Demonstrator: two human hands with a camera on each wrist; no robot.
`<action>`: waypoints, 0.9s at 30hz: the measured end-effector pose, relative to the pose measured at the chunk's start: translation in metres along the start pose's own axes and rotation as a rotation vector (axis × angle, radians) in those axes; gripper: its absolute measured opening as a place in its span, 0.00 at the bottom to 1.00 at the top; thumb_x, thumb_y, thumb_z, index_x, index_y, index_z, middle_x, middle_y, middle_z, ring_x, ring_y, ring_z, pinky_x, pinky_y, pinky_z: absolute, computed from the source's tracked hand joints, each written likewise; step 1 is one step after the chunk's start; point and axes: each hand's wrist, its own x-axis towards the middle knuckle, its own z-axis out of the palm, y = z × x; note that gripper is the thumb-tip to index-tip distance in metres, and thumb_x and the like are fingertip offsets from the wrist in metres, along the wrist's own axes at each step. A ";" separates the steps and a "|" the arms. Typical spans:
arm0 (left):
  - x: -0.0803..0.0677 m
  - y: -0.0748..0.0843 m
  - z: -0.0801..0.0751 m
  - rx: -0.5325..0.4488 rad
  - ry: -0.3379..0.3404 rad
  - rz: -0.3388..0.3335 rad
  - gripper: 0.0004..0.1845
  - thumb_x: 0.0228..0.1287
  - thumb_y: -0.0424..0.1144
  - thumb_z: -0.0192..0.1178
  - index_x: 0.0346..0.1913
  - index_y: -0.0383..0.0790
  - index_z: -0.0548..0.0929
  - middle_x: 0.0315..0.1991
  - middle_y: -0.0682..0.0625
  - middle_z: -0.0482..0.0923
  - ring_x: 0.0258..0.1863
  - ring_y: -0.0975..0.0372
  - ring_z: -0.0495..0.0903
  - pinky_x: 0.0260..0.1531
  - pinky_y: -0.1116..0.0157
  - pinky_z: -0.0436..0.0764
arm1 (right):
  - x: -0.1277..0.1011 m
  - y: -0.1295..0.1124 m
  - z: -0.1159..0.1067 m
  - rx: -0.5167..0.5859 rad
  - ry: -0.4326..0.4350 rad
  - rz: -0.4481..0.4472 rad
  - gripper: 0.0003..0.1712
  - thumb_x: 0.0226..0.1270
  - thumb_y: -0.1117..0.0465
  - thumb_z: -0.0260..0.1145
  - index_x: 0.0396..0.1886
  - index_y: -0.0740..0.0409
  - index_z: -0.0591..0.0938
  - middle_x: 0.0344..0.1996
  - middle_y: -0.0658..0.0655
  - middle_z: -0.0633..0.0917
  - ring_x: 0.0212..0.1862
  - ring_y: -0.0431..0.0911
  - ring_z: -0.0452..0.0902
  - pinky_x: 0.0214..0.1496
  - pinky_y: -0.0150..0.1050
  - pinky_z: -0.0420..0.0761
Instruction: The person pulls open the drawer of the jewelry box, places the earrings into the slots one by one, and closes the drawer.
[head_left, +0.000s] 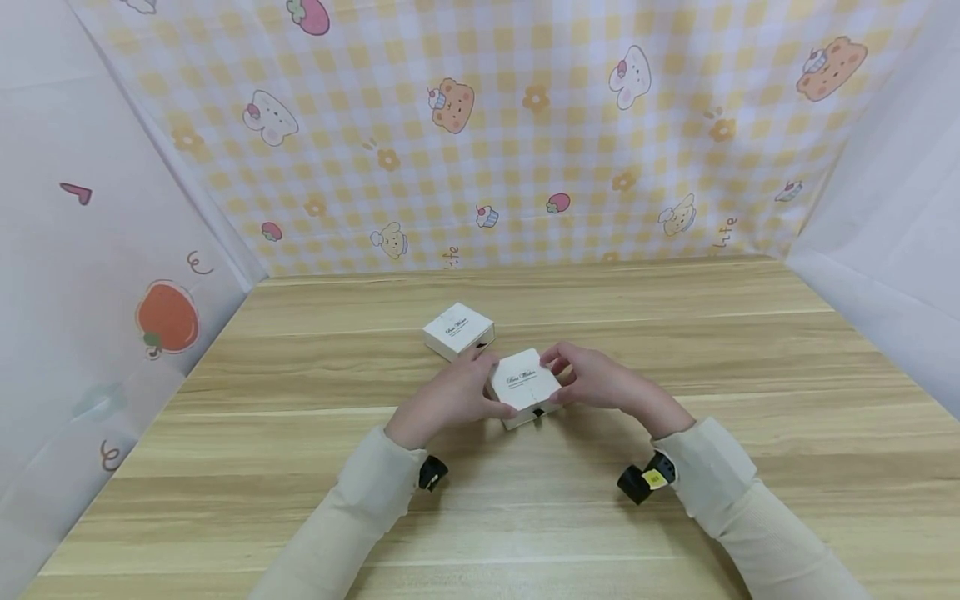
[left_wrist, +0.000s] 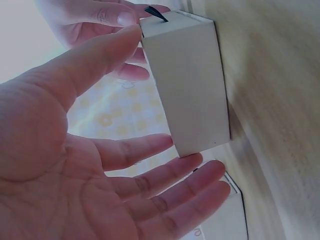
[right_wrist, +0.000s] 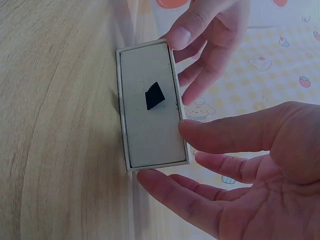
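A small white box with script lettering on its lid sits on the wooden table, held between both hands. My left hand grips its left side; the thumb presses a top corner and the fingers reach along the far edge. My right hand holds the right side, thumb and fingers at the end face of the box. That face carries a black ribbon tab. A second matching white box stands just behind, untouched.
A checked cloth with cartoon animals hangs behind the table, and pale sheets close off the left and right sides. Bare wood lies around the two boxes. Small black cameras sit on both wrists.
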 end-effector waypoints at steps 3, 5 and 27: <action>-0.002 0.001 -0.001 0.009 -0.007 -0.006 0.39 0.48 0.50 0.71 0.63 0.41 0.68 0.62 0.41 0.64 0.51 0.55 0.70 0.53 0.55 0.72 | 0.001 0.000 0.000 -0.005 0.005 -0.005 0.28 0.57 0.70 0.65 0.58 0.66 0.68 0.50 0.69 0.75 0.49 0.57 0.78 0.45 0.43 0.79; -0.003 0.001 -0.002 0.022 -0.012 -0.001 0.40 0.47 0.50 0.71 0.64 0.40 0.68 0.63 0.40 0.64 0.53 0.54 0.70 0.54 0.54 0.71 | 0.002 0.001 0.001 -0.008 0.007 -0.008 0.29 0.57 0.70 0.65 0.58 0.67 0.68 0.49 0.68 0.76 0.49 0.57 0.78 0.46 0.43 0.80; -0.012 0.005 -0.014 0.131 -0.102 -0.019 0.26 0.50 0.44 0.70 0.48 0.35 0.73 0.32 0.49 0.72 0.31 0.59 0.70 0.31 0.65 0.70 | 0.007 0.004 0.008 -0.012 0.076 -0.029 0.16 0.59 0.70 0.62 0.47 0.73 0.77 0.39 0.64 0.81 0.41 0.50 0.79 0.40 0.37 0.80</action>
